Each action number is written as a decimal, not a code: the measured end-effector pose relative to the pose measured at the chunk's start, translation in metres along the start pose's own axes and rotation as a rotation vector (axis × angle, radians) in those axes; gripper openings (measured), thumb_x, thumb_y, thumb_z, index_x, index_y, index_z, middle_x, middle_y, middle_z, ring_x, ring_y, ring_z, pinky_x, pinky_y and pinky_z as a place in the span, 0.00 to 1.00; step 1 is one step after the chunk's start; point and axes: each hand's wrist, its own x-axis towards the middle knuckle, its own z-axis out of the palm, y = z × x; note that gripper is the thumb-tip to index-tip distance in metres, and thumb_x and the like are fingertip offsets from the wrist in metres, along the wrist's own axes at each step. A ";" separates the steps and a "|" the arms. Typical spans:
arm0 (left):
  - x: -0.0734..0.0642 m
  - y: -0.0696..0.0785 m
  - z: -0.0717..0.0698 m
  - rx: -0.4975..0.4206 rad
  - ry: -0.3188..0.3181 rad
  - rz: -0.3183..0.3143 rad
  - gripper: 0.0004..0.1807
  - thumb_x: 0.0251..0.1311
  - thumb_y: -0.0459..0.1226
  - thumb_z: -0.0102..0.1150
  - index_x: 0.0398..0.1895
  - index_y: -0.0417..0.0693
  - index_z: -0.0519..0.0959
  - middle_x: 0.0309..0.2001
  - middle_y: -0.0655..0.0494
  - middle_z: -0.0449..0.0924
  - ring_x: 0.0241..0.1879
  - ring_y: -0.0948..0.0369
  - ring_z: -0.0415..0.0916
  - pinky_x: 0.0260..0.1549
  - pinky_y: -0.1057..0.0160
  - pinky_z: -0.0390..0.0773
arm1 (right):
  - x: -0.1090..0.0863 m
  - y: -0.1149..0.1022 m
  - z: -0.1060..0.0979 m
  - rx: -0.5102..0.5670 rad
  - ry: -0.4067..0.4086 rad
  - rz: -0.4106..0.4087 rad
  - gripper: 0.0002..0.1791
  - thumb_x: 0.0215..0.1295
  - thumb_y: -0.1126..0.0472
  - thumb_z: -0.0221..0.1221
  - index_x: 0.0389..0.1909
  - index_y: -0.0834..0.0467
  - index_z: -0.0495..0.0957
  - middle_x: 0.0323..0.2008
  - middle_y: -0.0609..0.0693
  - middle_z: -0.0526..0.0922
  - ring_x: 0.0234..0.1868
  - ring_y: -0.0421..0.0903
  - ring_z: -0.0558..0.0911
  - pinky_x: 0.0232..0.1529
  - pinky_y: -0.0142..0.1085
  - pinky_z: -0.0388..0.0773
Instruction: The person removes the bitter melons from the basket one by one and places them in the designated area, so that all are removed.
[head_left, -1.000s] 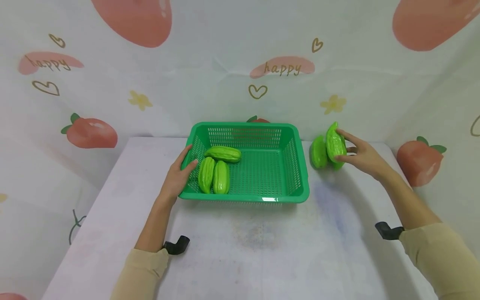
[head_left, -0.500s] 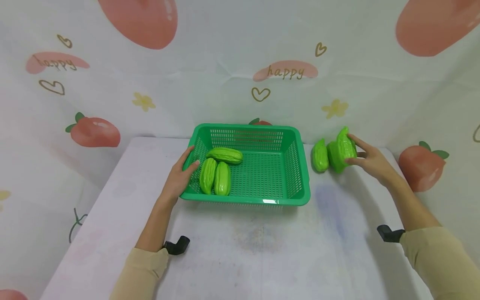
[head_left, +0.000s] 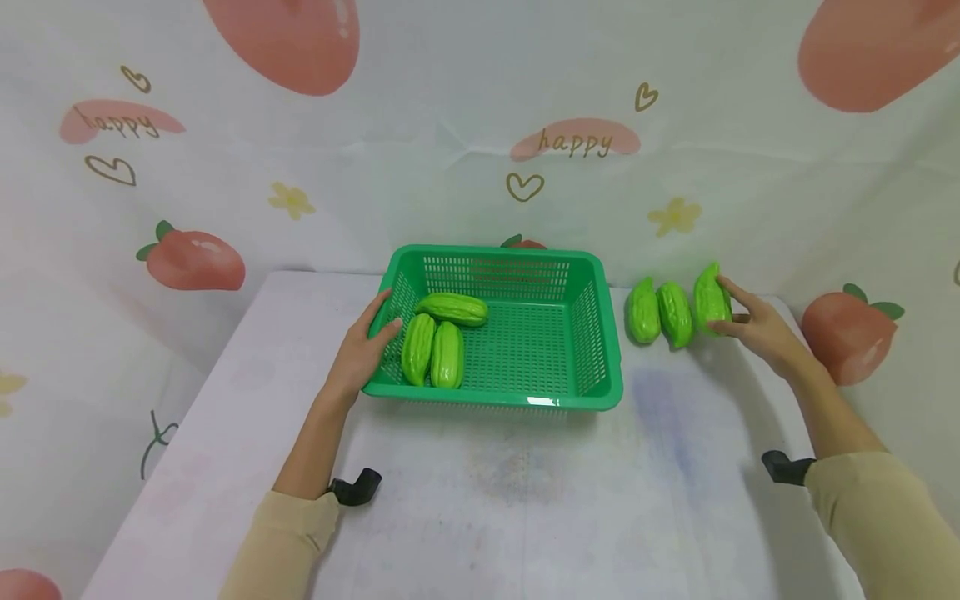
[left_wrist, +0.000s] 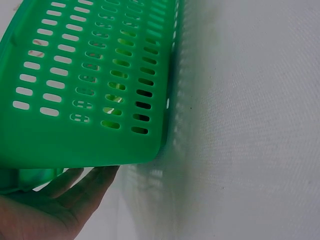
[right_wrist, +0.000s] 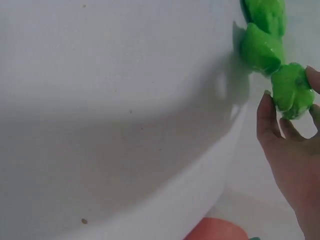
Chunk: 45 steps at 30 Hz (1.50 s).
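Pinching the outermost gourd (head_left: pixel 708 296) with the right hand (head_left: pixel 767 333); touching the basket (head_left: pixel 480 399) with the spread left hand (head_left: pixel 358 354), presumably to steady it.

Beige sleeves (head_left: pixel 881 517) end in creased cuffs (head_left: pixel 311 517), and a black, elbow-shaped piece (head_left: pixel 357 488) juts out beside each

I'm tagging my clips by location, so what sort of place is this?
Probably a staged indoor set: a creased white backdrop printed with red fruit, a pale flat-topped table, and a rectangular green perforated plastic basket holding glossy green ridged gourds.
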 end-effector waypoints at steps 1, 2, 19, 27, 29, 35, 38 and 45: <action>0.000 0.000 0.000 0.000 0.001 0.000 0.35 0.72 0.55 0.48 0.79 0.74 0.49 0.79 0.55 0.45 0.77 0.49 0.43 0.69 0.36 0.49 | -0.001 0.001 0.000 0.000 0.002 0.003 0.48 0.72 0.50 0.58 0.80 0.44 0.35 0.78 0.63 0.37 0.69 0.76 0.56 0.60 0.72 0.55; 0.001 0.000 -0.001 -0.001 0.001 0.000 0.35 0.73 0.55 0.48 0.79 0.74 0.49 0.79 0.55 0.45 0.77 0.49 0.43 0.69 0.36 0.48 | -0.001 0.002 0.000 -0.002 0.003 0.006 0.48 0.72 0.50 0.58 0.80 0.45 0.36 0.78 0.64 0.38 0.69 0.76 0.57 0.61 0.71 0.56; 0.003 -0.002 -0.001 0.007 -0.009 0.000 0.36 0.73 0.55 0.48 0.80 0.71 0.48 0.79 0.54 0.45 0.77 0.48 0.43 0.69 0.36 0.50 | -0.005 0.018 0.004 -0.015 -0.008 0.033 0.47 0.72 0.55 0.58 0.80 0.53 0.37 0.77 0.67 0.39 0.68 0.79 0.55 0.63 0.68 0.57; 0.004 -0.003 0.000 0.001 -0.003 0.002 0.36 0.73 0.54 0.48 0.80 0.70 0.48 0.79 0.54 0.45 0.77 0.48 0.42 0.69 0.36 0.48 | 0.000 0.023 0.007 -0.025 -0.043 0.023 0.47 0.71 0.55 0.59 0.80 0.53 0.39 0.76 0.68 0.41 0.70 0.77 0.54 0.65 0.69 0.52; 0.004 -0.003 0.000 0.001 -0.001 -0.001 0.36 0.73 0.54 0.48 0.80 0.71 0.48 0.79 0.54 0.45 0.77 0.49 0.42 0.69 0.36 0.48 | 0.001 0.024 0.009 -0.020 -0.051 0.012 0.47 0.71 0.56 0.59 0.80 0.53 0.39 0.76 0.68 0.41 0.70 0.77 0.53 0.65 0.69 0.50; 0.004 -0.004 0.001 0.000 -0.001 0.001 0.36 0.73 0.54 0.48 0.80 0.71 0.48 0.79 0.54 0.45 0.77 0.49 0.42 0.69 0.36 0.48 | 0.001 0.023 0.013 -0.009 -0.046 0.006 0.48 0.70 0.57 0.59 0.79 0.53 0.36 0.77 0.67 0.39 0.70 0.77 0.50 0.66 0.70 0.48; 0.003 -0.004 0.000 0.002 -0.002 0.003 0.36 0.73 0.55 0.48 0.80 0.71 0.48 0.79 0.54 0.45 0.77 0.49 0.42 0.69 0.36 0.48 | 0.001 0.021 0.015 -0.008 -0.035 0.014 0.49 0.70 0.56 0.59 0.80 0.53 0.36 0.77 0.67 0.39 0.71 0.77 0.48 0.66 0.70 0.46; 0.004 -0.005 0.000 -0.005 -0.008 0.014 0.36 0.72 0.55 0.49 0.80 0.71 0.49 0.79 0.54 0.45 0.77 0.49 0.42 0.69 0.36 0.48 | 0.000 0.019 0.018 -0.025 0.010 0.015 0.48 0.69 0.55 0.59 0.79 0.55 0.38 0.74 0.73 0.41 0.73 0.74 0.41 0.66 0.70 0.40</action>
